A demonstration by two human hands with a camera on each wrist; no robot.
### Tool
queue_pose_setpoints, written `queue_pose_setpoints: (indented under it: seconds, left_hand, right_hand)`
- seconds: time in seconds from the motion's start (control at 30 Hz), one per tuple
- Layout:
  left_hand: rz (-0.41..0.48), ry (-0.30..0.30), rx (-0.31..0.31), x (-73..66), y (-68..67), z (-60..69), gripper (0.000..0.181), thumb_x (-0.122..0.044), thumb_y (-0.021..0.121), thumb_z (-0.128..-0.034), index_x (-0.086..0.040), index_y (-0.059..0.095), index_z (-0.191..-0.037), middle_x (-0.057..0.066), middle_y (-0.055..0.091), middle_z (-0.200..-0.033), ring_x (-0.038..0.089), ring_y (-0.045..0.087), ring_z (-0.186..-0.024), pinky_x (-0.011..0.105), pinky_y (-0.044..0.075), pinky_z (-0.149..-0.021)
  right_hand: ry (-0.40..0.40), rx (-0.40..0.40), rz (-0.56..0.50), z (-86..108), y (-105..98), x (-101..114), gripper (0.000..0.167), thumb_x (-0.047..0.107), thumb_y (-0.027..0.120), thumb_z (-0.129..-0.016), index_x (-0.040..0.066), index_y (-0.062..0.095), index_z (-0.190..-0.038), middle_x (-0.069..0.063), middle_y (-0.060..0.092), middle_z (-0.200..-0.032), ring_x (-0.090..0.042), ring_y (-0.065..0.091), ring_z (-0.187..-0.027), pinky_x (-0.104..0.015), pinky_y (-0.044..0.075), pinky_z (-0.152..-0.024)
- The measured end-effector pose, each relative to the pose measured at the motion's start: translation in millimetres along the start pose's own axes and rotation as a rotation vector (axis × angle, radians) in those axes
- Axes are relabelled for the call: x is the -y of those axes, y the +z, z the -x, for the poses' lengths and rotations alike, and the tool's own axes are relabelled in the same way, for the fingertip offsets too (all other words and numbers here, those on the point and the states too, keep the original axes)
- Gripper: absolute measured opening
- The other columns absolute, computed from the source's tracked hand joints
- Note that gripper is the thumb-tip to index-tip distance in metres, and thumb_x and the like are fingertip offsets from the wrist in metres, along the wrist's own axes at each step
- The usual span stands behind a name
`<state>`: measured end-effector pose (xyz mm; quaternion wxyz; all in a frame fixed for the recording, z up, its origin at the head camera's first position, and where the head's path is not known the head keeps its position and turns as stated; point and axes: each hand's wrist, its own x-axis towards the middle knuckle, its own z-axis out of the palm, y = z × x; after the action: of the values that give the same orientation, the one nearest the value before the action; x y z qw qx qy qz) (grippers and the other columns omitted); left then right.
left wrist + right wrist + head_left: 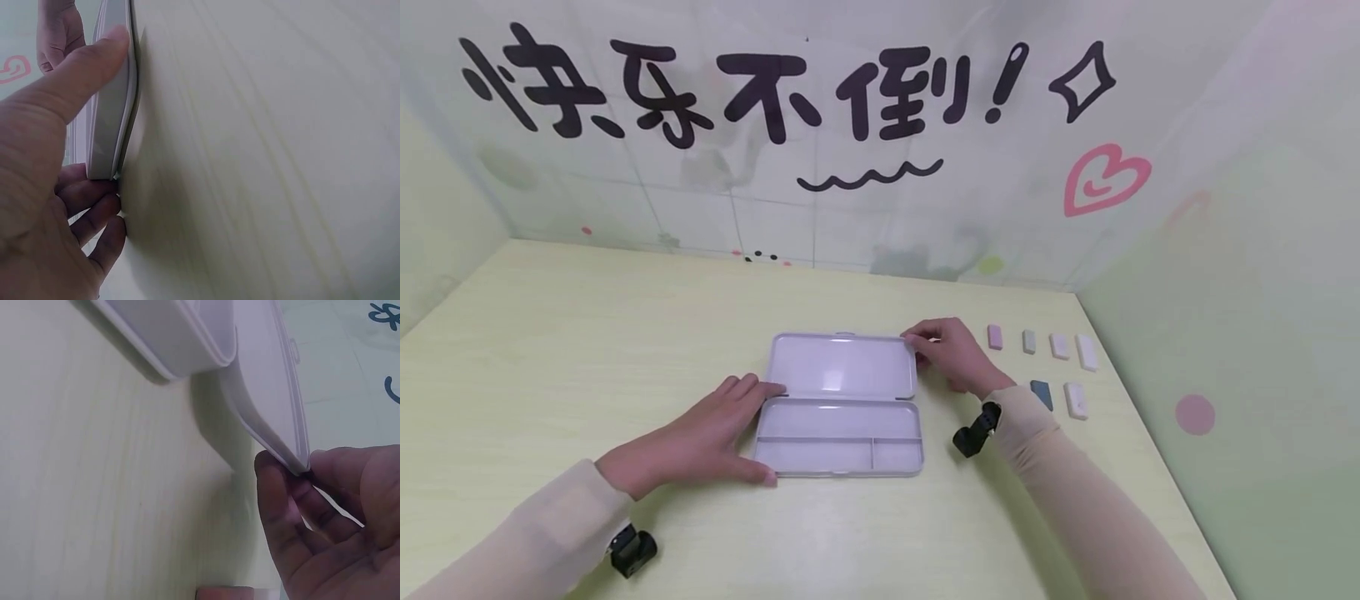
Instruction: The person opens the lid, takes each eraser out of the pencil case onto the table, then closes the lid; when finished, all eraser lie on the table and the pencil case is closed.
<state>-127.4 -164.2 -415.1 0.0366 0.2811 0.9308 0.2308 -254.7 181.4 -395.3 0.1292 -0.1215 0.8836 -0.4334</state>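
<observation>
A pale lilac pencil case (816, 418) lies open on the table, its lid (842, 367) tilted back on the far side. Dividers split its base into a long rear compartment and two front ones; I see nothing inside. My left hand (707, 437) holds the base's left end, thumb at the near corner and fingers by the hinge. In the left wrist view the thumb (94, 65) presses the side wall. My right hand (958, 354) pinches the lid's far right corner between thumb and fingers, and the right wrist view shows that lid (269, 381) raised off the table.
Several small eraser-like blocks stand right of the case: a pink one (995, 337), a grey one (1028, 342), a dark blue-grey one (1042, 394) partly behind the right sleeve, and whitish ones (1076, 401). Walls border the table (625, 333) at back and right.
</observation>
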Motion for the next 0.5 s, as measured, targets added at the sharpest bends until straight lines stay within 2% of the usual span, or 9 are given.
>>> queue_pose_setpoints:
  seconds: [0.1,0.3,0.4,0.5]
  left_hand:
    - [0.020,-0.028,0.011,-1.0,0.4,0.1,0.118,-0.063,0.089,-0.0698,0.002,0.039,-0.154,0.009,0.057,-0.125,0.024,0.049,-0.113,0.049,0.050,-0.100]
    - [0.087,-0.120,0.020,0.0,3.6,3.3,0.146,-0.064,0.091,-0.0660,0.003,0.008,-0.166,0.019,0.053,-0.147,0.033,0.048,-0.125,0.058,0.046,-0.109]
    - [0.103,-0.128,0.001,0.4,4.6,3.9,0.151,-0.062,0.092,-0.0652,0.003,0.002,-0.166,0.017,0.056,-0.147,0.032,0.047,-0.126,0.058,0.045,-0.110]
    - [0.108,-0.131,-0.006,-0.1,4.7,4.2,0.151,-0.062,0.093,-0.0648,0.004,0.002,-0.166,0.014,0.061,-0.139,0.029,0.048,-0.122,0.056,0.046,-0.108]
  right_hand:
    - [-0.010,-0.030,-0.035,2.7,0.4,1.5,0.023,0.012,0.062,-0.105,0.000,0.076,-0.119,-0.021,0.074,-0.117,-0.013,0.072,-0.080,-0.032,0.060,-0.081]
    - [-0.085,-0.066,-0.039,9.8,-2.6,2.7,0.020,0.012,0.064,-0.104,0.003,0.075,-0.118,-0.018,0.074,-0.115,-0.021,0.074,-0.084,-0.041,0.062,-0.087]
    - [-0.107,-0.080,-0.044,14.4,-4.8,3.3,0.019,0.013,0.066,-0.103,0.006,0.076,-0.118,-0.016,0.075,-0.113,-0.029,0.075,-0.088,-0.045,0.062,-0.089]
    - [-0.125,-0.079,-0.058,18.8,-6.8,2.2,0.020,0.015,0.067,-0.103,0.007,0.076,-0.119,-0.015,0.075,-0.112,-0.032,0.075,-0.089,-0.043,0.062,-0.089]
